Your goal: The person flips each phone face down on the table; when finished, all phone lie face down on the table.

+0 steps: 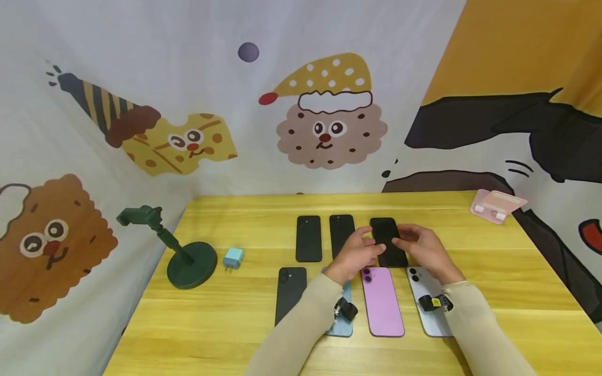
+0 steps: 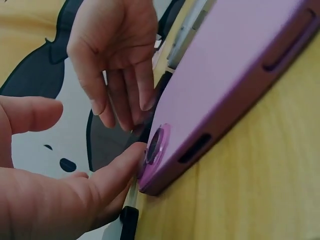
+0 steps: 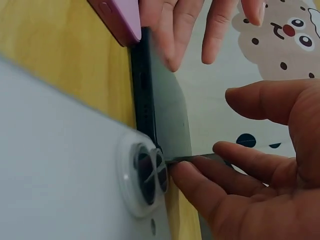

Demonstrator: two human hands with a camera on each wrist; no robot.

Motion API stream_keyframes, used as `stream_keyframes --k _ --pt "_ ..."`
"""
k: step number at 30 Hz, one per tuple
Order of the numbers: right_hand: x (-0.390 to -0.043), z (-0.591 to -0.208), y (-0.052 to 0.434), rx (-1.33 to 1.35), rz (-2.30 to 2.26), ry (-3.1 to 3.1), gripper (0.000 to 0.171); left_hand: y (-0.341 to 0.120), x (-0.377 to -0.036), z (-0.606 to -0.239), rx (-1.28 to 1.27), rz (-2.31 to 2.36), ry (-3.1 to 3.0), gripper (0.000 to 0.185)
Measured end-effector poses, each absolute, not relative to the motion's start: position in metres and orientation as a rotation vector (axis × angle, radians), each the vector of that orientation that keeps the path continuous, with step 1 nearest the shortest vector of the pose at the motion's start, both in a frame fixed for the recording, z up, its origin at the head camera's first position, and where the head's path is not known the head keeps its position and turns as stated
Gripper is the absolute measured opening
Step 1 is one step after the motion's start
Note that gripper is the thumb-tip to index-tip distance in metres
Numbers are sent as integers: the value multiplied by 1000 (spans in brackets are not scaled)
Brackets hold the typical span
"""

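Observation:
A black phone (image 1: 388,241) lies flat at the right end of the back row on the yellow table (image 1: 226,324). My left hand (image 1: 369,248) touches its left edge with fingertips and thumb. My right hand (image 1: 408,241) touches its right edge. In the right wrist view my right hand (image 3: 200,170) has its index fingertip at the near corner of the black phone (image 3: 170,110), with the thumb held apart, while the left hand's fingers (image 3: 172,30) rest on the far side. The left wrist view shows my left thumb (image 2: 112,172) beside the purple phone (image 2: 225,75).
Two more black phones (image 1: 308,238) (image 1: 339,230) lie in the back row. The front row holds a black phone (image 1: 290,295), a light blue one (image 1: 342,326), the purple one (image 1: 382,303) and a white one (image 1: 418,284). A green stand (image 1: 188,261), blue charger (image 1: 233,258) and pink holder (image 1: 497,206) stand around.

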State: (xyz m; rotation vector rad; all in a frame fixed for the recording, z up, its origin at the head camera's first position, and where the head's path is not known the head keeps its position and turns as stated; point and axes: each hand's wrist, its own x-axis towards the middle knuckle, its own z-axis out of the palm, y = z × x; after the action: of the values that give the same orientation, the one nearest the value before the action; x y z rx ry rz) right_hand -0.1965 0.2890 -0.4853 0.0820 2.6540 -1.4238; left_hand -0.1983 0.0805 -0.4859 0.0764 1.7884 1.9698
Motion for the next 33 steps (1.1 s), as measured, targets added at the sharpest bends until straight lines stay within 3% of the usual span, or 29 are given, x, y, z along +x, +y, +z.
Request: stream_keyframes --k 10,33 --pt "-199 -484 278 13 -1318 2758 58 87 -202 -481 -14 2054 1803 64" --pt "-200 -474 274 -23 -1454 2590 63 91 -208 -489 124 2014 1672 54"
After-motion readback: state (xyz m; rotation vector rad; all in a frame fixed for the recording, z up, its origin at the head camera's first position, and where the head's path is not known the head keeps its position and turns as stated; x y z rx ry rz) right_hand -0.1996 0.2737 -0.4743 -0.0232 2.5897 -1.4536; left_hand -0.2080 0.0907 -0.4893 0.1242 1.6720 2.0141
